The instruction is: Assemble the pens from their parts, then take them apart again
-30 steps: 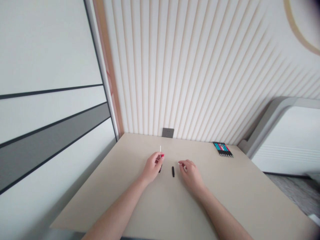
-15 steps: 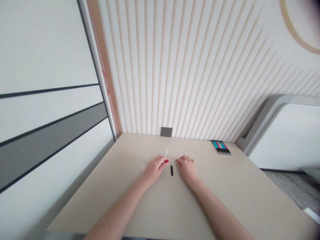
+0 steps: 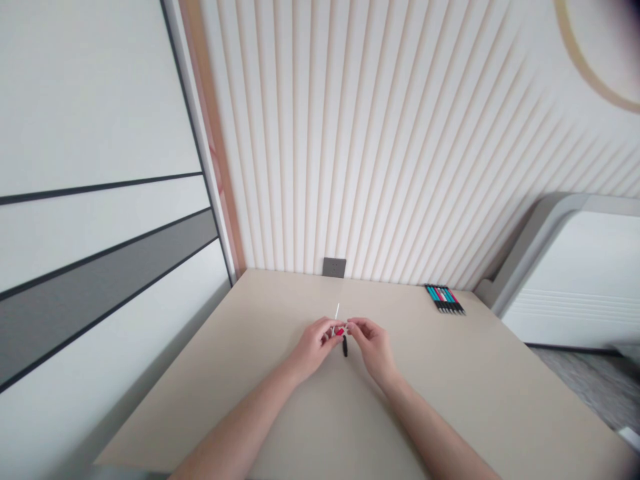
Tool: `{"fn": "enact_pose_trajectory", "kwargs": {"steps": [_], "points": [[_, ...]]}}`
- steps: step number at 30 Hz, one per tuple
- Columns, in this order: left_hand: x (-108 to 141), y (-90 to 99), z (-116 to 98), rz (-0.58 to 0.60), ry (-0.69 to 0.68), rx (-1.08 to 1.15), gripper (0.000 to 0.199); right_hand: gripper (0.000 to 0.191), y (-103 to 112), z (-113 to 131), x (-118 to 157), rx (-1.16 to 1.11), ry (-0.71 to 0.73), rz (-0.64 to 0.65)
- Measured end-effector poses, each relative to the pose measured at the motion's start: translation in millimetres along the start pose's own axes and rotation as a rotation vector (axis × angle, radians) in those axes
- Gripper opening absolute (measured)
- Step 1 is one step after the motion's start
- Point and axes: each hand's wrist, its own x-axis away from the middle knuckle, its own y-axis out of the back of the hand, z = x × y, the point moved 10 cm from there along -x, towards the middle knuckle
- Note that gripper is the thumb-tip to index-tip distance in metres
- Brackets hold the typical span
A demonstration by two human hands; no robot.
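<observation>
My left hand (image 3: 315, 347) pinches a thin white rod, probably a pen refill (image 3: 337, 312), which stands up out of the fingertips. At its lower end shows a small red part (image 3: 340, 331). My right hand (image 3: 373, 348) has curled fingertips touching the left hand's fingers at that red part, and anything between them is hidden. Just below both hands, a short black pen barrel (image 3: 345, 347) lies on the desk.
The beige desk (image 3: 450, 380) meets a ribbed white wall with a grey wall socket (image 3: 334, 267). At the back right lies a row of several teal, red and black pens (image 3: 445, 299). A panelled wall stands left of the desk.
My hands have come together, with the right hand moving left to meet the left at the red part. The white rod stands more upright. The black barrel stays put.
</observation>
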Motion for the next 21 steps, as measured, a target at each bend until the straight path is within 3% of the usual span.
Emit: {"fn": "enact_pose_trajectory", "kwargs": {"steps": [9, 15, 21], "points": [[1.5, 1.0, -1.9, -0.021, -0.001, 0.019, 0.027, 0.033, -9.0, 23.0, 7.1, 0.180, 0.089, 0.048], [2.5, -0.2, -9.8, 0.010, -0.039, -0.015, 0.026, 0.040, 8.9, 28.8, 5.4, 0.199, 0.133, -0.079], [9.0, -17.2, -28.0, 0.170, -0.176, -0.041, 0.014, 0.040, -14.0, 16.5, 4.8, 0.050, 0.044, 0.120]]}}
